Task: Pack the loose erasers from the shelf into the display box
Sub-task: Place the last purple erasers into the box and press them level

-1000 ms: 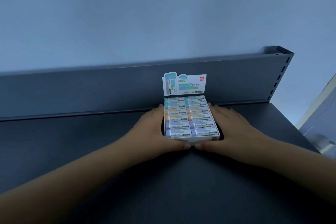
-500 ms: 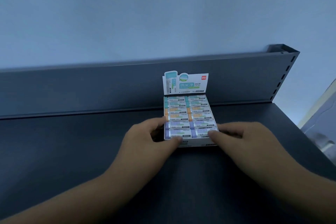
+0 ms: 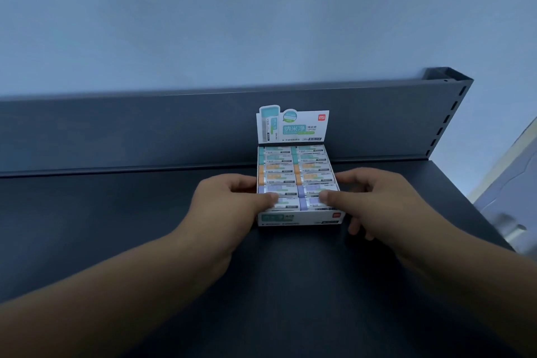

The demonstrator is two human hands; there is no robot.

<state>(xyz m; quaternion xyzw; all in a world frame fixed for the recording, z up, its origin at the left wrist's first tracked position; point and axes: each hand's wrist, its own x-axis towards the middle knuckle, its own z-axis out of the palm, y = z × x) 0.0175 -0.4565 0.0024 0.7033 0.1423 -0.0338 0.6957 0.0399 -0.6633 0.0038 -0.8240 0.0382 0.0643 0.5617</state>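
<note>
Pale blue wall (image 3: 203, 23) fills the top half of the frame. Below it is the dark grey shelf (image 3: 116, 227) with its back panel (image 3: 130, 131) running across the middle.

Left hand (image 3: 229, 206) and right hand (image 3: 377, 203) come up from the bottom corners and grip the display box (image 3: 300, 218) from either side. Each thumb is laid over a near purple eraser, with the fingers curled against the box walls.

The box sits flat on the shelf just right of center. Its long axis runs from bottom to top of the frame, and the printed front wall faces the camera. Its header card (image 3: 293, 126) stands upright at the far end, by the back panel.

The erasers (image 3: 312, 167) lie crosswise in two columns. They're teal at the far end, orange in the middle and purple nearest.
</note>
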